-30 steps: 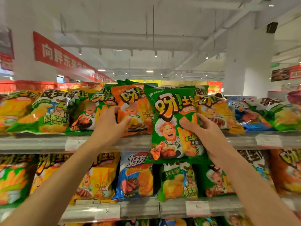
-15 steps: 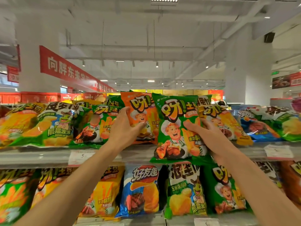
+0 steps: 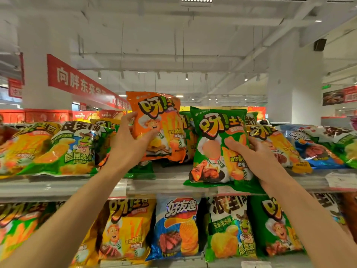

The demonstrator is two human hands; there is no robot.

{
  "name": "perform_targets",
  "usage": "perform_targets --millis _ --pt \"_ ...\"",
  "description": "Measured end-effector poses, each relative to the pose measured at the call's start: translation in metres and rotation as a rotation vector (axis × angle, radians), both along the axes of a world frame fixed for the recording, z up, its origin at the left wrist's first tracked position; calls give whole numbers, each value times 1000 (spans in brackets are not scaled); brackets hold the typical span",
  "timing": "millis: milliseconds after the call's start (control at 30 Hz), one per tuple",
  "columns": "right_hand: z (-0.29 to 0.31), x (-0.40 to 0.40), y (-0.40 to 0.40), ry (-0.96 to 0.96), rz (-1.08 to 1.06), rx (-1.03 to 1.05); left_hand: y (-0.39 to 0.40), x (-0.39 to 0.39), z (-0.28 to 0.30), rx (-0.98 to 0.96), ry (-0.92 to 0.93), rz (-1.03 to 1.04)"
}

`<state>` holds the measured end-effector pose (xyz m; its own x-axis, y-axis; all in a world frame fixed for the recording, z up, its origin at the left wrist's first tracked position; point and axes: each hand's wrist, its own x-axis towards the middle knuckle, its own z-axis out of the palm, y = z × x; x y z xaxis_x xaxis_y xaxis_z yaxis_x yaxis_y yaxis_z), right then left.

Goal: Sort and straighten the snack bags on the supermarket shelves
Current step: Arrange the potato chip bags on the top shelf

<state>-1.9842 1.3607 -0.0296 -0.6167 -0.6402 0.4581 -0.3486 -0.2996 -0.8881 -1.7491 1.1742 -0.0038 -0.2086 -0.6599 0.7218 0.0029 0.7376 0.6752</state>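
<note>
Right hand (image 3: 257, 161) grips the green snack bag (image 3: 218, 149) by its right side, bag upright with its bottom hanging over the top shelf's front edge (image 3: 164, 185), right of middle. Left hand (image 3: 129, 147) holds the orange snack bag (image 3: 158, 126) raised upright above the same shelf, just left of the green one. Behind both, more bags (image 3: 63, 149) lean back along the shelf toward either end.
</note>
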Motion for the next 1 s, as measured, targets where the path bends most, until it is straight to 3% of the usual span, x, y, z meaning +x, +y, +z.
perform_targets --millis 467,667,833,1000 --pt "36 57 -107 236 -38 -9 -19 113 -2 7 28 64" --pt "16 53 -115 317 -101 218 -23 111 -15 20 18 32" --pt "9 58 -115 490 -139 206 -28 101 -23 34 16 2" --pt "4 54 -115 468 -96 281 -23 94 -26 26 36 -21"
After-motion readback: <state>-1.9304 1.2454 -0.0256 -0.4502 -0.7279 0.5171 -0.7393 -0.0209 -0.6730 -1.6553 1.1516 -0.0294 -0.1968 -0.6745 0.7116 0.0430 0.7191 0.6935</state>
